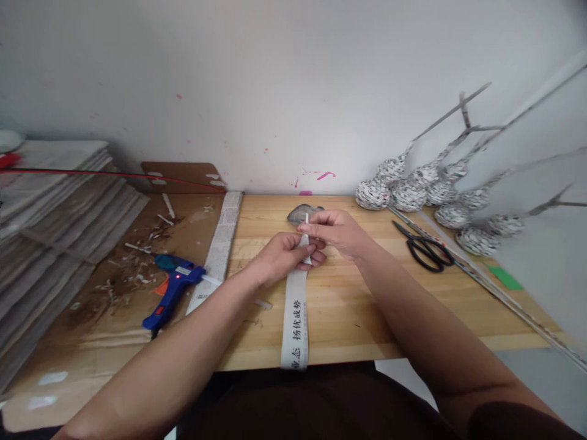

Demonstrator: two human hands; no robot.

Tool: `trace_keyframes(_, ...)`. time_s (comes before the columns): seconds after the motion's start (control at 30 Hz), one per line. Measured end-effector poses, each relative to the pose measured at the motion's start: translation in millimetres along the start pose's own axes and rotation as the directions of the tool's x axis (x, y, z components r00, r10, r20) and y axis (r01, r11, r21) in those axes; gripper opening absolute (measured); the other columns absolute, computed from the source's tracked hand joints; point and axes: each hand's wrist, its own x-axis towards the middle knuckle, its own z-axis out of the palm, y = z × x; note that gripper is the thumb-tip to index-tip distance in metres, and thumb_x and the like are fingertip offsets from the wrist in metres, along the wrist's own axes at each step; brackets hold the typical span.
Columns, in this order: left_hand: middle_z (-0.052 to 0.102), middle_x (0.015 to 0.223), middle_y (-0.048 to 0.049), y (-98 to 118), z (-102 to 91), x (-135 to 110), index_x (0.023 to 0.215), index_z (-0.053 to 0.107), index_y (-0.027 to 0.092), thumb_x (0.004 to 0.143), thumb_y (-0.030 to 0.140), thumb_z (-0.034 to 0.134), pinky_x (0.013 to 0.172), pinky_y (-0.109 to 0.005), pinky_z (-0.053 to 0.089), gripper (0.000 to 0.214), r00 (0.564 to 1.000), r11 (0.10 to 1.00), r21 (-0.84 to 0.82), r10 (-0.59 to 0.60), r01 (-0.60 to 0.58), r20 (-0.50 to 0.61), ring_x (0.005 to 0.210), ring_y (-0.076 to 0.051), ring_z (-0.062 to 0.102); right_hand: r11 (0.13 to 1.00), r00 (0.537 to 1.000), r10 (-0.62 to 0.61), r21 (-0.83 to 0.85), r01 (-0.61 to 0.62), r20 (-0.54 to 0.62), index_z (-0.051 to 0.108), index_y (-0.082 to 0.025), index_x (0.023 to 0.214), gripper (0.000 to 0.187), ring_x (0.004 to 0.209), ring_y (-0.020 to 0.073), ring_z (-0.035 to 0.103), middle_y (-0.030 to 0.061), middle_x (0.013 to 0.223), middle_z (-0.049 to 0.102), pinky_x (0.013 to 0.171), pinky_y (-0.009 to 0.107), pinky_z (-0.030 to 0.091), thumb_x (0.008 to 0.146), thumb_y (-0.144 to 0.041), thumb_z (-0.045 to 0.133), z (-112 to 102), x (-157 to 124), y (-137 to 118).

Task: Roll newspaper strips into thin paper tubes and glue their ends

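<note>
A long strip of newspaper (296, 311) with printed characters runs from my hands down over the table's front edge. Its far end narrows to a thin rolled point that sticks up between my fingers. My left hand (288, 253) is closed on the strip, its thumb pressing from the near side. Just beyond it, my right hand (332, 232) pinches the rolled tip between thumb and fingers. Behind the hands a grey, flattish object (299, 212) lies on the wooden table (358, 305); my right hand partly covers it.
On the left, a blue glue gun (172, 287) lies on stained cardboard by a stack of newspapers (64, 201). A bundle of paper strips (220, 244) borders the table. Black scissors (428, 252), long paper rods (495, 293) and several woven paper bulbs (408, 194) occupy the right.
</note>
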Motion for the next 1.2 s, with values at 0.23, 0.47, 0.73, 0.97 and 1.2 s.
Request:
trace_keyframes(0.23, 0.074, 0.098, -0.0128, -1.0, 1.2, -1.1, 0.1, 0.071, 0.013, 0.085, 0.038, 0.065, 0.083, -0.033, 0.053, 0.03, 0.993, 0.999, -0.025, 0.033, -0.03, 0.117, 0.091, -0.019, 0.069, 0.995, 1.0, 0.025, 0.099, -0.026, 0.012, 0.049, -0.019, 0.066, 0.038, 0.031, 0.0057, 0.039, -0.009, 0.042, 0.047, 0.03, 0.018, 0.029, 0.068, -0.041, 0.081, 3.4, -2.4, 0.4)
trace_keyframes(0.47, 0.074, 0.096, -0.0128, -0.7, 1.5, -0.7, 0.104, 0.068, 0.011, 0.088, 0.035, 0.062, 0.079, -0.031, 0.055, 0.029, 0.991, 0.998, -0.044, 0.052, -0.047, 0.121, 0.086, -0.018, 0.07, 1.0, 0.993, 0.0, 0.001, 0.0, 0.119, 0.064, -0.016, 0.077, 0.027, 0.037, 0.0056, 0.042, -0.0054, 0.048, 0.053, 0.033, 0.017, 0.03, 0.075, -0.041, 0.075, -0.3, -5.2, -6.7)
trace_keyframes(0.73, 0.072, 0.092, -0.0105, -1.2, 4.5, -2.4, 0.09, 0.069, 0.013, 0.082, 0.041, 0.068, 0.078, -0.033, 0.055, 0.029, 0.994, 1.0, 0.015, -0.02, 0.018, 0.106, 0.087, -0.019, 0.068, 0.993, 0.998, 0.057, 0.104, -0.058, 0.021, 0.062, -0.014, 0.068, 0.029, 0.041, 0.0051, 0.049, -0.0032, 0.055, 0.06, 0.038, 0.017, 0.038, 0.066, -0.035, 0.083, -3.9, 0.2, 0.4)
trace_keyframes(0.97, 0.072, 0.094, -0.0122, -4.6, 5.2, -0.8, 0.099, 0.07, 0.012, 0.085, 0.043, 0.064, 0.082, -0.036, 0.054, 0.034, 0.99, 0.999, -0.041, -0.022, 0.028, 0.143, 0.089, -0.019, 0.068, 0.988, 0.998, 0.06, 0.141, -0.056, -0.021, 0.057, -0.015, 0.064, 0.036, 0.036, 0.003, 0.042, -0.007, 0.049, 0.053, 0.033, 0.016, 0.031, 0.06, -0.036, 0.086, -3.5, 0.2, -2.1)
trace_keyframes(1.2, 0.072, 0.093, -0.0121, -5.0, 3.1, 0.8, 0.099, 0.069, 0.011, 0.086, 0.041, 0.064, 0.082, -0.036, 0.054, 0.033, 0.99, 0.999, -0.048, -0.007, 0.014, 0.143, 0.089, -0.019, 0.068, 0.996, 0.989, 0.091, -0.024, -0.089, 0.114, 0.065, -0.012, 0.076, 0.03, 0.038, 0.0059, 0.045, -0.0031, 0.049, 0.056, 0.035, 0.018, 0.035, 0.072, -0.04, 0.078, -5.3, -5.0, -6.4)
